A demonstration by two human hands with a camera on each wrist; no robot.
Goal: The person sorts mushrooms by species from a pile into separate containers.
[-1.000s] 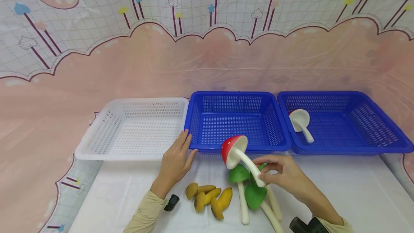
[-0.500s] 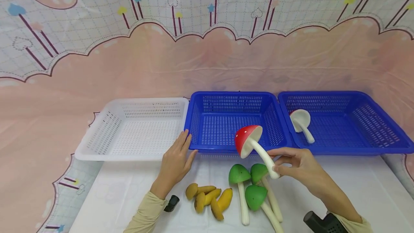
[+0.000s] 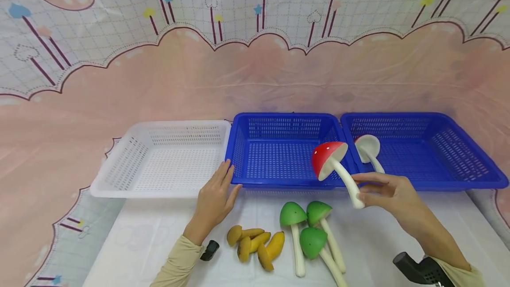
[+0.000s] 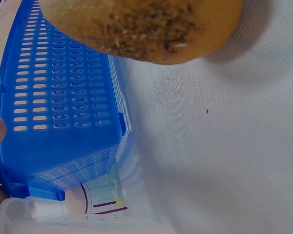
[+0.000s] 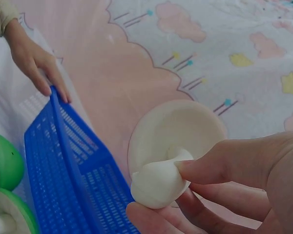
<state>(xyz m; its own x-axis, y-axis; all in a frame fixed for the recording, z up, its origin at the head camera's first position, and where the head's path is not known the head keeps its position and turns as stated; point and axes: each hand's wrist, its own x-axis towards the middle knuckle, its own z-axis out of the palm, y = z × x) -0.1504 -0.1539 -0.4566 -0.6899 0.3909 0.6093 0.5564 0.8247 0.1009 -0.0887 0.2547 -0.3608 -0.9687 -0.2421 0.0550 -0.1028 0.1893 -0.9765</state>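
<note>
My right hand (image 3: 392, 194) pinches the white stem of a red-capped toy mushroom (image 3: 330, 159) with white spots, held in the air near the front rims of the two blue baskets. In the right wrist view the stem end (image 5: 158, 184) sits between thumb and fingers, the cap beyond it. My left hand (image 3: 215, 198) rests with fairly straight fingers on the front left corner of the middle blue basket (image 3: 292, 185). Another red-capped mushroom (image 3: 368, 147) lies in the right blue basket (image 3: 446, 185), partly behind the right hand.
Several green-capped mushrooms (image 3: 312, 240) with long white stems lie on the white table. Left of them are several yellow-brown mushrooms (image 3: 273, 249); a brown cap (image 4: 151, 29) looms close in the left wrist view. A white basket (image 3: 159, 194) stands to the left of the blue ones.
My right hand has carried the red-capped mushroom rightward and a little upward, away from above the green-capped mushrooms. The left hand stays at the basket corner.
</note>
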